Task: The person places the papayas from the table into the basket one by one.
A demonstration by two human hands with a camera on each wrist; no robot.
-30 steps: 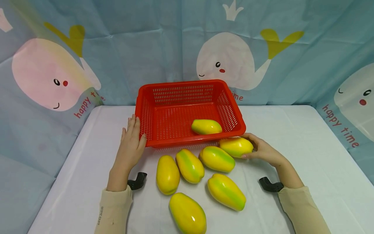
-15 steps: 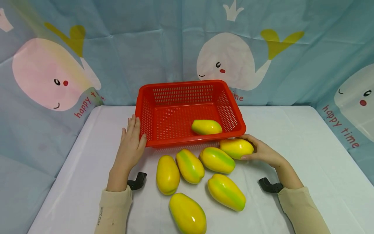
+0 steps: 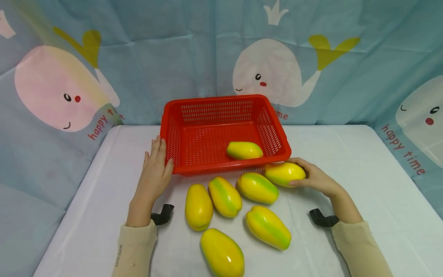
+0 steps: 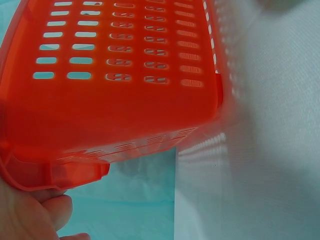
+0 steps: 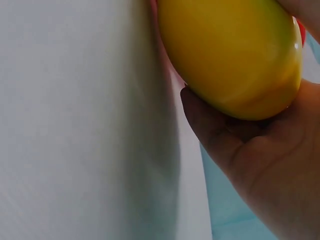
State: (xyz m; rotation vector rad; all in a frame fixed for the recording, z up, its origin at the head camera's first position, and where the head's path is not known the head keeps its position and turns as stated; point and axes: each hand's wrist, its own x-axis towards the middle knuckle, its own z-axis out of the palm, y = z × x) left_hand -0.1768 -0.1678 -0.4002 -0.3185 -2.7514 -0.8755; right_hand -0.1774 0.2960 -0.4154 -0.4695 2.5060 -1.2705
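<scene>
A red plastic basket (image 3: 221,166) stands at the back of the table, and one yellow-green papaya (image 3: 245,150) lies inside near its front right. My left hand (image 3: 154,169) rests along the basket's left rim, fingers straight, thumb at the front left corner. In the left wrist view, fingertips (image 4: 59,210) show right beside the red rim. My right hand (image 3: 313,177) grips another papaya (image 3: 284,174) just before the basket's front right corner. The right wrist view shows fingers and thumb curled about this papaya (image 5: 235,60), close over the white cloth.
Several more papayas lie before the basket, among them one papaya (image 3: 257,188) beside the gripped one and one papaya (image 3: 223,254) nearest the front. A blue curtain (image 3: 155,57) with whale prints rises behind the white-covered table (image 3: 346,161). Black devices sit at both wrists.
My right hand has shifted slightly right with the papaya in its grip, opening a little distance from the neighbouring papaya. My left hand and the basket stay where they were.
</scene>
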